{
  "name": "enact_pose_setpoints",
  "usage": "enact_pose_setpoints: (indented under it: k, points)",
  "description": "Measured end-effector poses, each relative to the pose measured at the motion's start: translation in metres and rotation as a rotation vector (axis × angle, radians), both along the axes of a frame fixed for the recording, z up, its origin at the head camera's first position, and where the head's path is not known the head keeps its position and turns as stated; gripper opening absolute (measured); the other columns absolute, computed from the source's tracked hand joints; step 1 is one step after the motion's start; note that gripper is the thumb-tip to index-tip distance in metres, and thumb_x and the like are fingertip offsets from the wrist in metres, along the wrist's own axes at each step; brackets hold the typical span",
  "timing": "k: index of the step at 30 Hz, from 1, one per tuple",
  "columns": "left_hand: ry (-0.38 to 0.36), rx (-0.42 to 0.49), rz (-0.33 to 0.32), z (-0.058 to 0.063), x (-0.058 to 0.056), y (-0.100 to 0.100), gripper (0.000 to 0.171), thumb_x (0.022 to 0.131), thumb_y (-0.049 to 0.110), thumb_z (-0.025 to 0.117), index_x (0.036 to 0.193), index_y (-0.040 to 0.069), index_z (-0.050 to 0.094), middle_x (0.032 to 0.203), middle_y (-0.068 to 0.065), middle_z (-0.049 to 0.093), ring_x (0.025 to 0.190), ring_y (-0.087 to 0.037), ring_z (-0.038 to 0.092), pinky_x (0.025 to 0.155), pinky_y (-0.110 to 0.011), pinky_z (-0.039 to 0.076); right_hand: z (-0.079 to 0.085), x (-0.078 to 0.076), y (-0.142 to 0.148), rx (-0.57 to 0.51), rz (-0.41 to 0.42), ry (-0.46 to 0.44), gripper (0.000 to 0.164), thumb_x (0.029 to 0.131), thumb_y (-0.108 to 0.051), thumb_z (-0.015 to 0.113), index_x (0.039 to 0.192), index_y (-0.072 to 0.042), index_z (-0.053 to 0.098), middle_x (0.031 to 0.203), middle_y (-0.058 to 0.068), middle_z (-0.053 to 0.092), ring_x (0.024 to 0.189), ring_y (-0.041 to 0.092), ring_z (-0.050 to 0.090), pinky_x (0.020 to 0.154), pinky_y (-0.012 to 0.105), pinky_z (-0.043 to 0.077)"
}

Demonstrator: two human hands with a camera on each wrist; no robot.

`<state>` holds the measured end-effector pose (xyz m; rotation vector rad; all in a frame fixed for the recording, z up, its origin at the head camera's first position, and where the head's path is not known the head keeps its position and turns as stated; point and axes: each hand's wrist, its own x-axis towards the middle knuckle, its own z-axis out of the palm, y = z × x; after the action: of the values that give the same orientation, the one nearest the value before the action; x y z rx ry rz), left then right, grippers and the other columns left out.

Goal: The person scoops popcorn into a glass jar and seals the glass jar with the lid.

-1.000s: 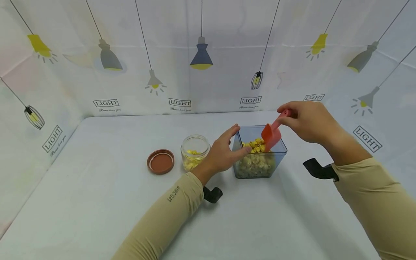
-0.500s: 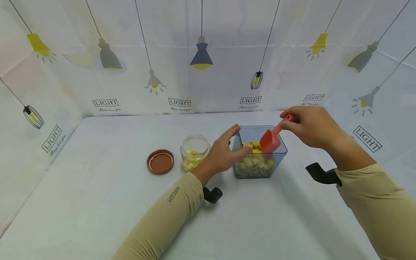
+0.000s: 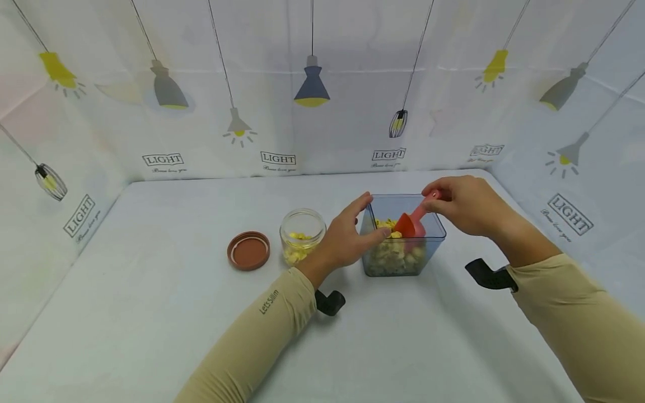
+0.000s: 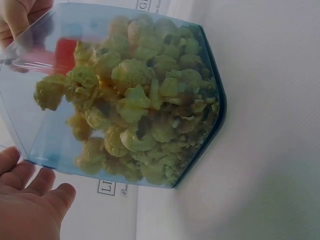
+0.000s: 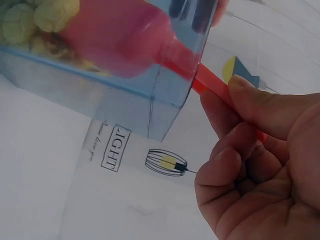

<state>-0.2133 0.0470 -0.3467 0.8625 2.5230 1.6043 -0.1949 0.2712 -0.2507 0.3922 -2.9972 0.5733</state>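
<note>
A pink scoop (image 3: 411, 225) dips into the popcorn (image 3: 390, 257) in a clear bluish plastic container (image 3: 430, 254). My right hand (image 3: 468, 204) pinches the scoop's handle between thumb and fingers above the container's right rim. Through the wall in the right wrist view, the scoop's bowl (image 5: 117, 40) shows beside the popcorn. My left hand (image 3: 347, 232) rests against the container's left side, fingers extended toward the back corner and thumb over the front rim. Its fingertips touch the wall edge in the left wrist view.
An uncapped clear jar (image 3: 303, 229) with some popcorn inside stands left of the container, partly behind my left wrist. A brown lid (image 3: 249, 251) lies to its left on the white table (image 3: 151, 291). A lamp-print sheet (image 3: 347, 123) backs the table.
The scoop has gone lower and leftward into the popcorn, with my right hand following. My left hand and the container have stayed in place.
</note>
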Motion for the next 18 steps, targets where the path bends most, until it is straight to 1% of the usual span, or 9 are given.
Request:
enact_pose_setpoints:
  k: [3, 8, 11, 14, 18]
  points:
    - [0.000, -0.007, 0.001, 0.000, 0.001, 0.000, 0.075, 0.082, 0.051, 0.055, 0.142, 0.022, 0.023, 0.142, 0.012, 0.025, 0.126, -0.003, 0.025, 0.098, -0.028, 0.032, -0.005, -0.001, 0.005, -0.056, -0.020, -0.024, 0.034, 0.086, -0.037, 0.058, 0.106, -0.010, 0.062, 0.087, 0.005, 0.063, 0.079, 0.022, 0.051, 0.062, 0.034, 0.044]
    - [0.003, -0.010, -0.001, 0.001, 0.001, 0.000, 0.075, 0.082, 0.051, 0.055, 0.142, 0.020, 0.023, 0.142, 0.011, 0.025, 0.126, -0.003, 0.025, 0.098, -0.028, 0.031, -0.009, -0.001, 0.014, -0.130, -0.048, -0.047, 0.044, 0.083, -0.047, 0.057, 0.108, -0.010, 0.061, 0.095, 0.008, 0.064, 0.086, 0.023, 0.054, 0.071, 0.039, 0.045]
    - [0.004, -0.006, 0.000, 0.000, 0.001, -0.001, 0.075, 0.082, 0.051, 0.055, 0.142, 0.019, 0.023, 0.142, 0.011, 0.026, 0.126, -0.003, 0.026, 0.099, -0.028, 0.031, -0.011, 0.001, 0.021, -0.150, -0.083, -0.049, 0.048, 0.081, -0.050, 0.057, 0.108, -0.010, 0.061, 0.097, 0.009, 0.064, 0.088, 0.024, 0.054, 0.072, 0.040, 0.044]
    - [0.006, -0.006, 0.000, -0.001, 0.000, -0.001, 0.075, 0.082, 0.051, 0.055, 0.142, 0.020, 0.023, 0.142, 0.011, 0.026, 0.126, -0.003, 0.025, 0.099, -0.028, 0.031, -0.015, 0.002, 0.026, -0.183, -0.114, -0.041, 0.049, 0.081, -0.051, 0.057, 0.108, -0.011, 0.061, 0.096, 0.010, 0.063, 0.089, 0.024, 0.052, 0.071, 0.040, 0.043]
    - [-0.004, -0.001, -0.002, 0.000, 0.001, 0.000, 0.076, 0.082, 0.051, 0.055, 0.142, 0.019, 0.023, 0.142, 0.012, 0.025, 0.127, -0.003, 0.025, 0.099, -0.028, 0.030, -0.022, 0.006, 0.030, -0.256, -0.145, -0.063, 0.049, 0.080, -0.051, 0.058, 0.108, -0.011, 0.060, 0.095, 0.010, 0.063, 0.092, 0.025, 0.047, 0.072, 0.040, 0.041]
